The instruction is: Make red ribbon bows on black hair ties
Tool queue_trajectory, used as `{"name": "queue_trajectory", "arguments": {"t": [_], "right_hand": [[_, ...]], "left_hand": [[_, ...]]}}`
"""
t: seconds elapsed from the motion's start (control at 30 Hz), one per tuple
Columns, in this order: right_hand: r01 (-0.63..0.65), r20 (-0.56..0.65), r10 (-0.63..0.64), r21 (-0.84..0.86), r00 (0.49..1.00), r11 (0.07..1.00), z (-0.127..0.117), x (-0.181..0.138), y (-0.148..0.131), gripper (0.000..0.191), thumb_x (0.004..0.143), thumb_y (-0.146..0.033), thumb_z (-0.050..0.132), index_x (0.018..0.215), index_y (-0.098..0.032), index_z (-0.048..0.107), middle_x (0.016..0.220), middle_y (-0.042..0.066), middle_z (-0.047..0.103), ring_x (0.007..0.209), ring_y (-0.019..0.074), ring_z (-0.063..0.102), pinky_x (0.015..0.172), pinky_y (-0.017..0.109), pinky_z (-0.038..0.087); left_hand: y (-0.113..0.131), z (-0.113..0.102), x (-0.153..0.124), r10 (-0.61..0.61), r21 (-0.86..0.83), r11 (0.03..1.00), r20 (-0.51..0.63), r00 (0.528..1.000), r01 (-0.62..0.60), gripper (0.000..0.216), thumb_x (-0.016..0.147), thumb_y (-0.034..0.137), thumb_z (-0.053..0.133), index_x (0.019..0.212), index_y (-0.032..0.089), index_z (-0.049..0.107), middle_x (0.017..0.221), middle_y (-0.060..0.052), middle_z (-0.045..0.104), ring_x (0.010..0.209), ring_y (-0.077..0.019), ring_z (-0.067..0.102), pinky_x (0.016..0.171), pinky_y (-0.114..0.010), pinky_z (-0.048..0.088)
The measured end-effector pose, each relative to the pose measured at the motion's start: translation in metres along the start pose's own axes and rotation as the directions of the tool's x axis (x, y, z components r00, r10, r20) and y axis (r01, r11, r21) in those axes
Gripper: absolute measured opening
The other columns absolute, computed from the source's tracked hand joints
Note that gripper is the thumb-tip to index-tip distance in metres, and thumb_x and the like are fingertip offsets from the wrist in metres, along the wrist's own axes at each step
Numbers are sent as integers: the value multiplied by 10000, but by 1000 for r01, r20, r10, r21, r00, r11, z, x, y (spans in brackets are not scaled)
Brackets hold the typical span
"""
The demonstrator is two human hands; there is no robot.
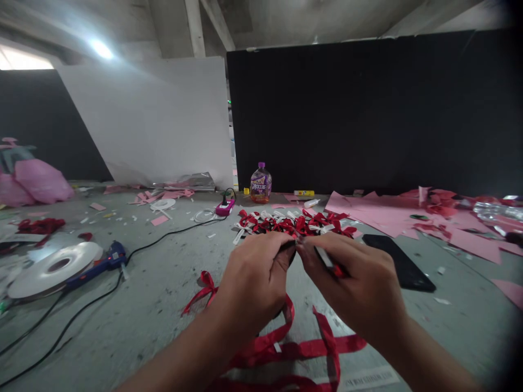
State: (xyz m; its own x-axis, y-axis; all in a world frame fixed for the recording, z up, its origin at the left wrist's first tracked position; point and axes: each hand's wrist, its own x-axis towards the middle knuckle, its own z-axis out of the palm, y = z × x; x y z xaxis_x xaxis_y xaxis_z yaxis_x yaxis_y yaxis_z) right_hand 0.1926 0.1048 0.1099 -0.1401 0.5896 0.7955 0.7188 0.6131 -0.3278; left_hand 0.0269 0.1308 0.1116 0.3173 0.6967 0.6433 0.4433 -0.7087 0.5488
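My left hand (257,272) is closed in a pinch. A red ribbon (286,321) runs up to it from the table, though its end is hidden between the fingers. My right hand (355,277) meets it fingertip to fingertip, its fingers curled around a small grey-and-red tool (327,258) whose kind I cannot make out. More lengths of the ribbon lie crossed on the table below both hands. A tied red bow (207,288) rests left of my left wrist. Just beyond the fingertips spreads a pile of red and white bows (298,220).
At left are a blue glue gun (116,256) with a black cord and a white ribbon spool (57,267). A dark flat slab (398,261) lies at right. Behind stand a purple-capped bottle (260,185), a pink device (225,206) and pink paper sheets (379,209).
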Motion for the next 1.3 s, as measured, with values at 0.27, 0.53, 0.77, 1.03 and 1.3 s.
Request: {"name": "queue_trajectory", "arguments": {"t": [0.27,0.53,0.77,1.03,1.3], "right_hand": [[40,128,-35,-39,991,998,-7,3,2,134,867,-189,573,906,-214,699,734,-10,712,587,130,633,557,248,455],[-190,161,184,19,970,982,-12,12,0,252,941,-384,528,850,-181,646,562,-41,516,486,106,450,471,240,351],[128,212,-68,-280,975,952,-18,9,2,287,996,-344,395,1077,-162,601,841,66,647,622,175,602,540,297,375],[187,188,-134,-300,973,935,-13,6,2,259,977,-330,460,1068,-151,624,846,75,638,635,192,612,539,305,369],[202,146,-162,-324,976,924,-14,6,-1,260,982,-330,460,1068,-150,627,847,66,646,636,183,624,519,291,362]], "left_hand": [[-4,-4,-1,153,197,967,60,986,-162,219,906,166,484,848,178,695,803,-85,699,756,-221,587,740,-349,391],[5,-11,6,-220,-205,950,107,970,238,212,939,323,518,863,205,678,663,7,629,601,-144,525,570,-261,349],[4,-19,5,-231,-310,928,-35,972,209,210,938,341,537,895,187,673,736,-16,644,677,-148,557,623,-254,416],[6,-18,3,-231,-225,947,15,973,228,200,913,261,535,763,179,637,627,10,573,580,-120,460,538,-252,356],[6,-18,0,-121,-165,981,-77,990,107,251,886,243,530,663,160,608,551,30,509,525,-92,421,487,-222,337]]}}
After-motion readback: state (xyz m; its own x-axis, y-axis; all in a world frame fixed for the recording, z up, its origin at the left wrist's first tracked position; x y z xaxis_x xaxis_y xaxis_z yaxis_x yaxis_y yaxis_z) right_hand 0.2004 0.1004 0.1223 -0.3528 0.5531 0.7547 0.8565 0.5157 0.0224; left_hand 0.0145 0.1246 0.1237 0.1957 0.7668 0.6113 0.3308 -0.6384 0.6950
